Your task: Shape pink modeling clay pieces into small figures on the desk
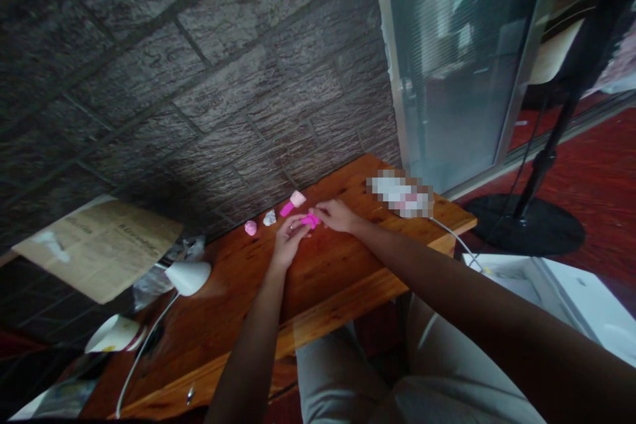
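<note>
Both my hands meet over the far part of a wooden table (233,318). My left hand (287,238) and my right hand (336,214) pinch a small bright pink object (311,219) between their fingertips, just above the tabletop. Right behind it lies a pink and pale pink piece (292,204). Further left rest a small white lump (269,217) and a small round pink lump (251,228). The pink object is partly hidden by my fingers.
A white desk lamp (187,276) with a cable stands at the left, near a newspaper (99,245) leaning on the stone wall. A blurred item (400,193) lies at the table's far right corner. A fan base (527,224) and white box (561,291) are on the red floor.
</note>
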A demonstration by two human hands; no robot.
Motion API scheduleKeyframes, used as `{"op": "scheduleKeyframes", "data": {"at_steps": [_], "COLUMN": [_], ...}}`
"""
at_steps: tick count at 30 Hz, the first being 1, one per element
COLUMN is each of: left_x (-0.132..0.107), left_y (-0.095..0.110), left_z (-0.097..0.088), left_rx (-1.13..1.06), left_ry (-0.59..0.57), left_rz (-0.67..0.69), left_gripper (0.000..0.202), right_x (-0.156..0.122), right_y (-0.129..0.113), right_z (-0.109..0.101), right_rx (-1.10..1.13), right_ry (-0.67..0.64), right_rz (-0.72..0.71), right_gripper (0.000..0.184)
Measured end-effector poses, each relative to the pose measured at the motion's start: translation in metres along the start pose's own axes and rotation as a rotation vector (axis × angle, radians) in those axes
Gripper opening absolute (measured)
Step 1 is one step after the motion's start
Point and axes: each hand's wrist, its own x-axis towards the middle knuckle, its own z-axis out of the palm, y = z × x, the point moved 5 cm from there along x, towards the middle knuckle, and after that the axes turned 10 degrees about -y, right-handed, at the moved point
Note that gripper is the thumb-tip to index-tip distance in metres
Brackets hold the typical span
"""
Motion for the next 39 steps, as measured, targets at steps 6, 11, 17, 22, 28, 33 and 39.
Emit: {"op": "scheduleKeyframes", "data": {"at_steps": [6, 11, 17, 22, 28, 33, 39], "left_x": [0.005, 0.006, 0.003, 0.003, 0.002, 0.002, 0.002], "left_y": [-0.008, -0.009, -0.007, -0.005, -0.003, -0.002, -0.003], "left_z": [-0.006, -0.006, -0.001, 0.000, -0.001, -0.002, 0.000], "left_rx": [-0.074, -0.106, -0.075, -0.024, -0.001, 0.000, 0.018], "left_ry": [0.036, 0.015, -0.010, 0.006, 0.001, -0.001, -0.011], "left_rz": [0.000, -0.022, -0.038, -0.036, -0.021, -0.016, -0.026], "left_gripper": [0.048, 0.052, 0.053, 0.048, 0.042, 0.042, 0.044], "right_x": [0.003, 0.005, 0.003, 0.001, 0.003, 0.003, 0.003], "right_y": [0.005, 0.008, 0.009, 0.008, 0.008, 0.008, 0.009], "right_z": [0.010, 0.012, 0.007, 0.006, 0.007, 0.007, 0.006], "right_rx": [0.143, 0.206, 0.173, 0.133, 0.131, 0.137, 0.151], "right_ry": [-0.105, -0.137, -0.068, -0.048, -0.072, -0.063, -0.051], "right_rz": [-0.053, -0.095, -0.090, -0.071, -0.054, -0.048, -0.057], "right_gripper": [0.029, 0.029, 0.030, 0.028, 0.026, 0.030, 0.031]}}
